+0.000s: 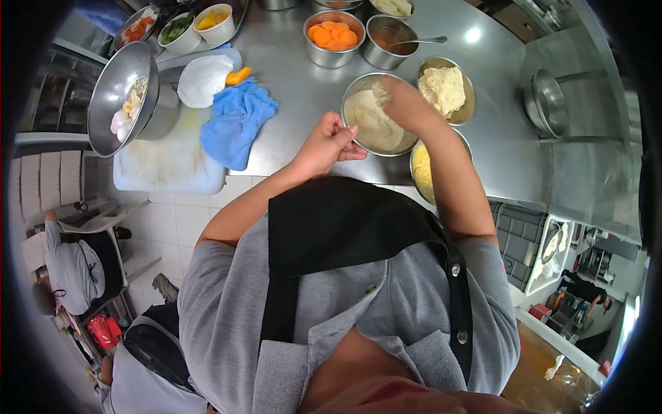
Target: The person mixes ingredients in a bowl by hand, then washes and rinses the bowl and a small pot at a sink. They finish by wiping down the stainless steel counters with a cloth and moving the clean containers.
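Note:
A round metal bowl [354, 87] of pale, flour-like powder [365, 119] stands on the steel counter in front of me. My left hand [329, 146] grips its near left rim, thumb on top and fingers curled beneath. Over the bowl's right side is my right hand [407, 105], fingers pointing down at the powder; motion blurs them, so I cannot see whether they hold anything. Right of it stands a metal bowl with a lumpy cream-coloured mass [442, 90]. A bowl of yellow food [421, 169] sits nearer me, partly hidden by my right forearm.
Behind are a pot of orange slices [333, 36] and a pot with a spoon [422, 41]. Leftward lie a blue cloth [239, 123], a white cutting board [169, 165] and a tilted steel bowl [110, 93] holding pale pieces. Other people [72, 269] are behind me.

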Available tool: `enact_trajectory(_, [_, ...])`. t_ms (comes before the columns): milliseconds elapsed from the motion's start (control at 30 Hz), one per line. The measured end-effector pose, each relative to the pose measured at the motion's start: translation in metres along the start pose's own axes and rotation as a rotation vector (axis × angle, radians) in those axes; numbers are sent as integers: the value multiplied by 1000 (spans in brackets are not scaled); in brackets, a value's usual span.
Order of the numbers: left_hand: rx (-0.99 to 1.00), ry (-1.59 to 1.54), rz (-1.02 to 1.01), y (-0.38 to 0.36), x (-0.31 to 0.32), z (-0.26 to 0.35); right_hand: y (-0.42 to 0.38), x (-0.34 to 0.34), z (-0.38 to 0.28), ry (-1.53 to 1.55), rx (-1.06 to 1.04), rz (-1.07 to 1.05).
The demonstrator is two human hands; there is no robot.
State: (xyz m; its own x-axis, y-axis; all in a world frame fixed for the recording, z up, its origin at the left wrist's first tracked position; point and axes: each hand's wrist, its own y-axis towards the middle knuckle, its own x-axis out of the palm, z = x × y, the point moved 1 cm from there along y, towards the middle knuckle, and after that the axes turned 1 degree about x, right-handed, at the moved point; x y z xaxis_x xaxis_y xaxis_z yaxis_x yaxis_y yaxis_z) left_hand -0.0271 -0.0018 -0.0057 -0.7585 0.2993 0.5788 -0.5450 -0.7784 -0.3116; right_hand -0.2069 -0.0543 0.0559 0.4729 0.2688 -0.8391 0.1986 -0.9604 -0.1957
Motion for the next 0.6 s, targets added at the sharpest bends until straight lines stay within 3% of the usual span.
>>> enact_trajectory(100, [4, 0, -1, 0, 0, -3, 15, 65, 25, -253, 4, -381])
enact_trajectory(133, [16, -1, -2, 3, 0, -2, 17, 50, 16, -263, 13, -469])
enact_trajectory(233, [7, 2, -2, 1, 2, 0, 18, 16, -12, -17, 229, -531])
enact_trajectory(367, [3, -5, 4, 1, 1, -1, 31, 68, 27, -252, -17, -440])
enact_trajectory(467, [10, 12, 12, 1, 0, -2, 32, 28, -5, -303, 118, -710])
enact_trajectory(567, [20, 13, 10, 3, 0, 0, 28, 19, 5, -214, 117, -341])
enact_trajectory(600, [22, 2, -1, 4, -1, -2, 29, 30, 13, -364, 153, -303])
